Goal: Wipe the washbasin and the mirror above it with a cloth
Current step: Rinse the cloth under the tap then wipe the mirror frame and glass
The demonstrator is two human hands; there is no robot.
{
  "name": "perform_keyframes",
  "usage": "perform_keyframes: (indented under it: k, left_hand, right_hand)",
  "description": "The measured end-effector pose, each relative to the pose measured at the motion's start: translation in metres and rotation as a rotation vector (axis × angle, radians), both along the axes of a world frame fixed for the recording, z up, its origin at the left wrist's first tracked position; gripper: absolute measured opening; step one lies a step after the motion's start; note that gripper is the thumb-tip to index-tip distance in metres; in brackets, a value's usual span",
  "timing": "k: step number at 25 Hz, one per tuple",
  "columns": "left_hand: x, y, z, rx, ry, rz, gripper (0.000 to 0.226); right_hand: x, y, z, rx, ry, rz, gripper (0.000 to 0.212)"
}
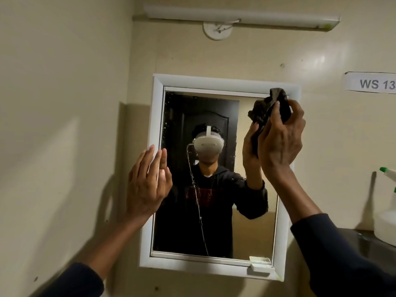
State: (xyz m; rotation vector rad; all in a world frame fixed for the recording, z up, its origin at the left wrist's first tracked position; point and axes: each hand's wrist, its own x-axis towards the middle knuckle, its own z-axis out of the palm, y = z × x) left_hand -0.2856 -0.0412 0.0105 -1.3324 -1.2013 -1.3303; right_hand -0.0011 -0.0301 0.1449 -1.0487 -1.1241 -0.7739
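Note:
A white-framed mirror point(157, 108) hangs on the beige wall ahead of me. My right hand point(280, 142) is raised at the mirror's upper right corner and grips a crumpled dark cloth point(267, 106) that is pressed against the glass. My left hand point(147, 183) is flat with fingers apart, resting on the mirror's left frame edge. The glass shows the reflection of a person in a dark hoodie with a white headset. Spots speckle the glass at its upper left. The washbasin is out of view.
A white spray bottle point(385, 224) with a green nozzle stands on a dark shelf point(368, 239) at the right. A tube light point(235, 15) is mounted above the mirror. A paper label point(372, 83) is stuck on the wall at the upper right. A small white tray point(260, 267) sits on the mirror's lower right frame.

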Motion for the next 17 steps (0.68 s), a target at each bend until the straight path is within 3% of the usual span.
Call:
perform_keyframes:
  k: [4,8,12,17]
  left_hand:
    - [0.003,-0.003,0.010,0.047,-0.001,-0.012,0.045]
    - [0.005,-0.004,0.016,0.056,-0.097,-0.118,0.054]
    - [-0.009,0.001,0.013,-0.051,-0.153,-0.200,0.060]
    - [-0.011,-0.002,0.015,-0.140,-0.295,-0.269,0.069]
  right_hand:
    - [-0.008,0.014,0.028,-0.145,0.013,-0.042,0.047]
    - [-0.048,0.016,0.031,-0.155,-0.046,-0.039,0.053]
    - [-0.116,0.001,0.024,-0.123,-0.340,0.076,0.044]
    - [-0.185,-0.018,0.025,-0.061,-0.812,0.067,0.042]
